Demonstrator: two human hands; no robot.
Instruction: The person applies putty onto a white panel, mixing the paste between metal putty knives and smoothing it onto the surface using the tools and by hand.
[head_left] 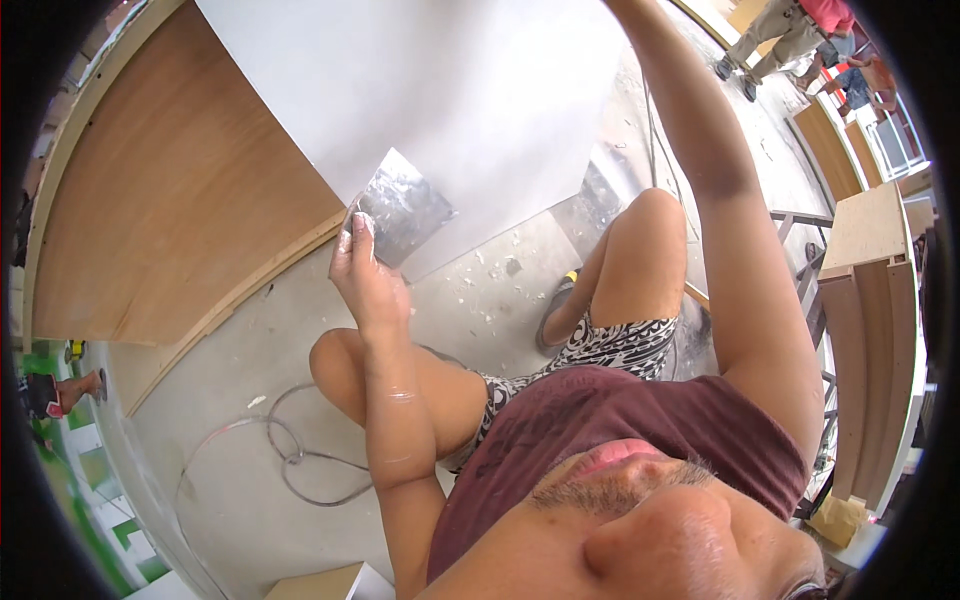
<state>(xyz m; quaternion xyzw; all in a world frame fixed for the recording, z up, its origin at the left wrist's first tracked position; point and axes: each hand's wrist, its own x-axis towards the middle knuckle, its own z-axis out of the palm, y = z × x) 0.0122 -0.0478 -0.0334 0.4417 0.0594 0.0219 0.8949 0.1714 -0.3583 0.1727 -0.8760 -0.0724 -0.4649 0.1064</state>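
Note:
My left hand (368,270) is closed around one edge of a thin, square metal plate (405,205) smeared with white paste. White smears also mark the fingers. The plate is tilted in front of a large white panel (470,90); I cannot tell whether the two touch. My right arm (725,180) stretches up and forward past the top edge of the picture, so its hand is out of sight.
A brown wooden panel with a pale frame (170,180) stands at the left. A looped cable (290,455) lies on the spattered floor (480,290) beside my knee. Curved wooden pieces (870,350) stand at the right. People (790,40) are at the far right.

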